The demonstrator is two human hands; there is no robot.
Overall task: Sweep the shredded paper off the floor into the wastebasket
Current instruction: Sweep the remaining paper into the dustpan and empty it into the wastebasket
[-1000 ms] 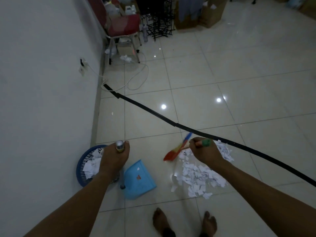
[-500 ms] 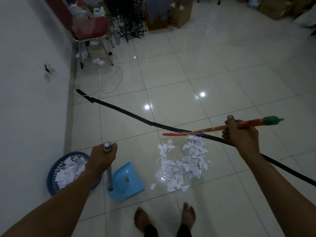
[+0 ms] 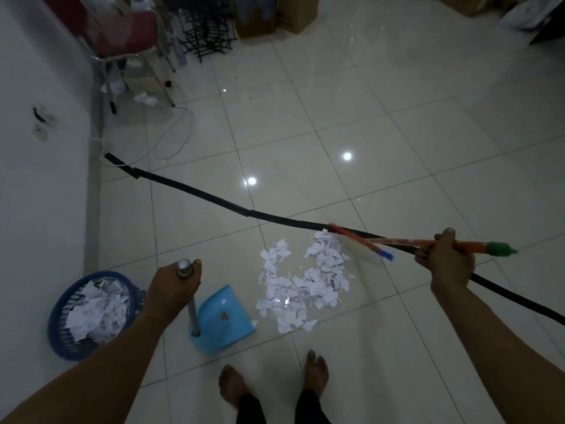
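Since the wastebasket [image 3: 70, 341] already has a decent heap of shreds in it, I'd say this is roughly halfway, maybe a bit past, but def not done. There's still a good pile of shredded paper [image 3: 301, 289] on the floor, sitting between the two hands and a little fwd of them, w/ a few stray bits at the edges nearest the feet.

Left hand [image 3: 172, 289] is wrapped round the top of the dustpan's metal handle [image 3: 192, 313], thumb up by the silver cap. The blue dustpan [image 3: 224, 321] sits on the floor just below and to the right of that hand, mouth facing the pile and nearly touching the closest scraps. Only a scrap or two in the pan atm, so basically empty. The basket is just left of the left hand, right by the wall.

Right hand [image 3: 448, 264] is gripping the orange broom stick [image 3: 406, 241] near its green end cap. The broom head [image 3: 360, 244] is out to the left of that hand, at the far right edge of the pile. It's blurry, so can't tell if it's touching the floor or lifted.

What's left imo: sweep the pile across into the pan, prob in more than one pass, then tip it into the basket. A black cable strip [image 3: 195, 191] runs along the floor behind the pile, could snag the bristles.
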